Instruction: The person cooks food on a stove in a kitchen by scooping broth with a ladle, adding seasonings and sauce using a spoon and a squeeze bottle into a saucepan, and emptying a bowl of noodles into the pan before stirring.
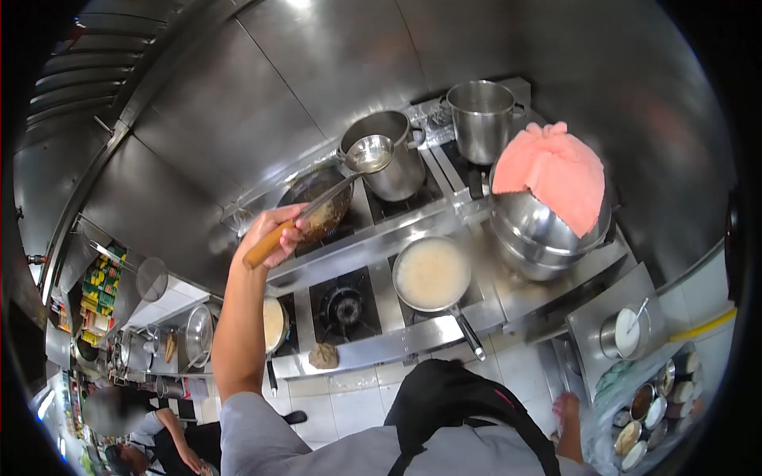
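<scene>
My left hand [278, 236] is closed around the wooden handle of a ladle [321, 198]. The ladle's metal bowl is over the mouth of a steel pot [394, 170] on the back row of the stove. Below and behind the hand, a dark pan [337, 210] with brown residue sits on a back burner. Down at my right side hangs my right hand [567, 403], its fingers too small and unclear to read. In front of me, a frying pan [432, 274] of pale, cloudy liquid stands on a front burner. My forearm partly hides another pan [274, 324] with pale contents.
A bare burner [344, 309] lies between the front pans, near a crumpled brown cloth [323, 355]. At right are a tall pot [480, 119], a large steel bowl [532, 238] under a pink cloth [556, 170], and several small containers [655, 412]. A person [171, 436] is at lower left.
</scene>
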Available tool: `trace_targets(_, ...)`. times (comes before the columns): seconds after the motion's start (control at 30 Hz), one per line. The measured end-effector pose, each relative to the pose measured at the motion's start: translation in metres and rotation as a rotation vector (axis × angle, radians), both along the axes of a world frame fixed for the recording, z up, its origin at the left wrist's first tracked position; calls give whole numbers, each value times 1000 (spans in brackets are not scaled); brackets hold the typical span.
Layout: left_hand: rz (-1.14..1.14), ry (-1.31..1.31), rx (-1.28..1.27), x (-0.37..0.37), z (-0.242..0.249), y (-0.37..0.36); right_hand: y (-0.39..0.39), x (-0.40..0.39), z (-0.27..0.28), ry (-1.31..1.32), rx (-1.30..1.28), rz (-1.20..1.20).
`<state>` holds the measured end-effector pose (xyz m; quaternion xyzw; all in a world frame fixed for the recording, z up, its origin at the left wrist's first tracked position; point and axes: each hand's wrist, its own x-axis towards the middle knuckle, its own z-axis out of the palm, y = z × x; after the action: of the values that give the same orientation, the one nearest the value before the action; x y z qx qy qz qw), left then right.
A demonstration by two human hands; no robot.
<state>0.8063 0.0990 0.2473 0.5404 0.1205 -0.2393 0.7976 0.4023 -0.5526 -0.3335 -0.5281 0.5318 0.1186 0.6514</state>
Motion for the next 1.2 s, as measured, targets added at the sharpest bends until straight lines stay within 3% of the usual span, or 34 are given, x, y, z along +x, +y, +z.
trace_targets(0.13,-4,50,42,-64,-67,-22,6,19,21,-149,44,37)
trace_targets(0.23,38,163,-54,-102,-156,-30,15,14,21,-90,91,75)
trace_targets(0.3,65,139,52,-126,-213,-48,22,1,16,-20,167,129)
trace_targets(0.37,23,104,255,-145,-262,-60,26,-18,15,18,152,156)
trace_targets(0.47,-43,-37,708,-179,-296,-79,22,-60,5,142,140,130)
trace_targets(0.5,-73,-97,857,-186,-320,-72,9,-91,-19,140,138,135)
trace_targets(0.53,-94,-558,1205,-190,-362,-57,-10,-125,-54,101,308,52)
trace_targets(0.57,-75,-553,1210,-192,-365,-60,-19,-135,-74,61,477,-24)
trace_targets(0.63,-192,-387,1439,-192,-370,-72,3,-131,-31,303,242,-25)
trace_targets(0.67,-31,-749,1380,-187,-404,-68,8,-129,-27,295,239,-4)
trace_targets(0.73,141,-1103,1294,-181,-436,-67,13,-140,-35,232,47,357)
trace_targets(0.77,85,-645,1017,-180,-430,-76,15,-140,-41,211,-26,473)
trace_targets(0.8,25,-201,712,-178,-421,-80,22,-129,-59,146,97,387)
trace_targets(0.83,16,-197,695,-176,-413,-79,29,-123,-76,86,215,289)
trace_targets(0.9,107,-17,347,-172,-402,-81,35,-140,-82,-35,435,52)
trace_targets(0.93,122,-8,289,-168,-400,-75,67,-109,-45,156,220,74)
trace_targets(0.97,92,-2,273,-165,-391,-70,91,-88,-21,142,143,153)
trace_targets(1.07,72,33,204,-163,-374,-52,136,-40,20,76,56,267)
trace_targets(1.2,-20,-24,442,-155,-372,-30,174,-3,48,-44,57,300)
